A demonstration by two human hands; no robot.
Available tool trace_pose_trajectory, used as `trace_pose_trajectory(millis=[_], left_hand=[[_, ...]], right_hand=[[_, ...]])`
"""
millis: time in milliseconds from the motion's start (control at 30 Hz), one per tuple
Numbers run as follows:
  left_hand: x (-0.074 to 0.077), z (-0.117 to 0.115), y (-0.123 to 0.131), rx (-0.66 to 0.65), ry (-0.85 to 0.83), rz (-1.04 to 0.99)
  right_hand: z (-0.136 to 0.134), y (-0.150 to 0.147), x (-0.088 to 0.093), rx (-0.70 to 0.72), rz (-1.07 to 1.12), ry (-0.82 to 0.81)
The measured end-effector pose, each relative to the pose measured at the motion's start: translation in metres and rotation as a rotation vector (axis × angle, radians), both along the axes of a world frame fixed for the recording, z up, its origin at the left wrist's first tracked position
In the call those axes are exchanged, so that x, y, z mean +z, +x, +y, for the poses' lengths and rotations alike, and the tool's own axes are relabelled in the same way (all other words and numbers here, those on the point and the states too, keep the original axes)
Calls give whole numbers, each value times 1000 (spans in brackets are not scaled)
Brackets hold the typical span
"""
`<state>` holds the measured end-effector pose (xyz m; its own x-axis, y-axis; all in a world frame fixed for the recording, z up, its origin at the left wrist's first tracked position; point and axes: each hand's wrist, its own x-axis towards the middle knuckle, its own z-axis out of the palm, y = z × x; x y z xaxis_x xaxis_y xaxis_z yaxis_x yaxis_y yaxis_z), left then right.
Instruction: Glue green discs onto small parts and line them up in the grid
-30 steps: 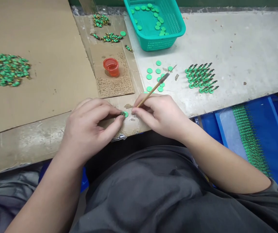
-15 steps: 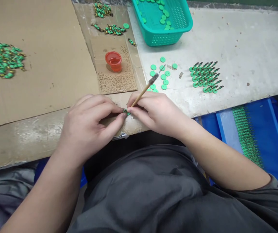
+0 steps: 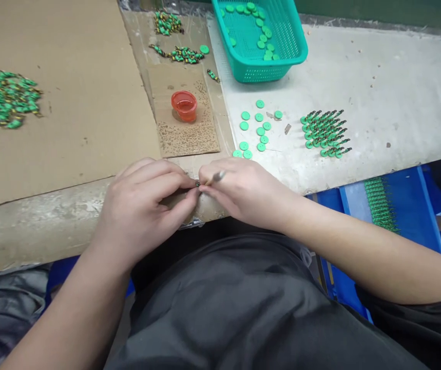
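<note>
My left hand [image 3: 143, 203] pinches a small green part [image 3: 197, 183] between thumb and forefinger at the near edge of the bench. My right hand [image 3: 243, 190] holds a thin wooden brush [image 3: 214, 178], with its fingertips touching the same small part. Both hands meet over a worn strip of cardboard. Most of the part is hidden by my fingers. A small red cup [image 3: 184, 105] of liquid stands on a speckled card further back.
Loose green discs [image 3: 256, 131] lie on the grey bench, beside rows of finished green pieces [image 3: 325, 133]. A teal basket [image 3: 261, 38] with discs stands at the back. A pile of pieces [image 3: 2, 97] lies on cardboard, left. Blue trays [image 3: 382, 205] sit below, right.
The brush has tilted down and now points almost at me, its tip close to the part. My hands have stayed together at the bench edge.
</note>
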<state>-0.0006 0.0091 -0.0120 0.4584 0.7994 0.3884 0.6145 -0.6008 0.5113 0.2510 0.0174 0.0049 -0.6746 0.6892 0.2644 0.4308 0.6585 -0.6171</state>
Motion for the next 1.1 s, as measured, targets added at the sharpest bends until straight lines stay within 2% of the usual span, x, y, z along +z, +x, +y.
trace_pose_trajectory(millis=[100, 300, 400, 567, 633, 733, 933, 1100], left_hand=[[1, 0, 1, 15, -49, -31], [5, -2, 2, 20, -79, -61], [8, -3, 2, 9, -99, -84], [15, -3, 5, 39, -158, -134], [22, -4, 6, 76, -228, -200], [42, -8, 9, 126, -364, -329], [85, -22, 22, 98, -542, -542], [100, -26, 30, 56, -590, -590]], right_hand=[[-7, 1, -3, -77, 43, -34], [-33, 15, -1, -419, 331, -57], [-43, 24, -2, -471, 368, -62], [-45, 31, -10, -472, 384, -83], [-44, 31, -10, -456, 384, -78], [-44, 31, -8, -424, 392, -65], [-45, 29, -11, -417, 405, -32], [-46, 28, -15, -403, 420, -41]])
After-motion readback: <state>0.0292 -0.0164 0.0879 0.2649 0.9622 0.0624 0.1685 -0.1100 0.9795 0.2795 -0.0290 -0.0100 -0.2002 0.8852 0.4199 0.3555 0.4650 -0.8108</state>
